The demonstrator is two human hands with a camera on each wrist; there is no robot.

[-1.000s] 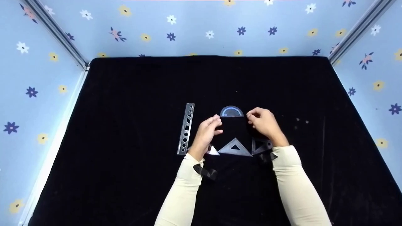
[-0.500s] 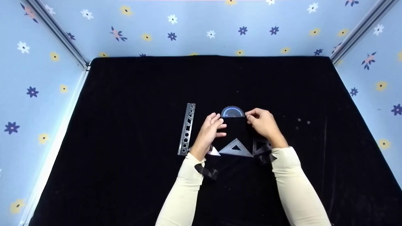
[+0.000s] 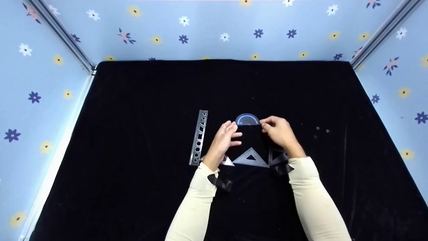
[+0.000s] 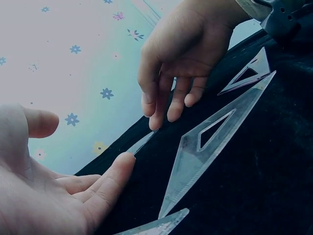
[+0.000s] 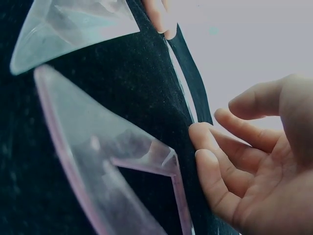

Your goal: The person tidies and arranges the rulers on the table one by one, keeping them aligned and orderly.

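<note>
A clear protractor (image 3: pixel 247 119) with a blue scale lies flat on the black cloth, its curved side away from me. My left hand (image 3: pixel 222 141) is at its left corner, fingers extended and thumb apart in the left wrist view. At the right corner is my right hand (image 3: pixel 280 134), and in the right wrist view its fingertips (image 5: pixel 199 129) meet the protractor's edge (image 5: pixel 183 85) with the thumb lifted away. Closer to me, a clear set square (image 3: pixel 241 161) lies between the wrists. Another set square (image 3: pixel 272 156) is partly hidden by the right wrist.
A clear stencil ruler (image 3: pixel 198 137) with a column of cut-out shapes lies left of my left hand. A third set square (image 3: pixel 228 161) shows partly beneath the left wrist. Small pale specks dot the cloth at right. Flowered blue panels (image 3: pixel 207 30) wall the table.
My right hand has moved slightly left, up to the protractor's right corner. The fingers of my left hand have shifted a little to the right. The ruler and set squares stay put.
</note>
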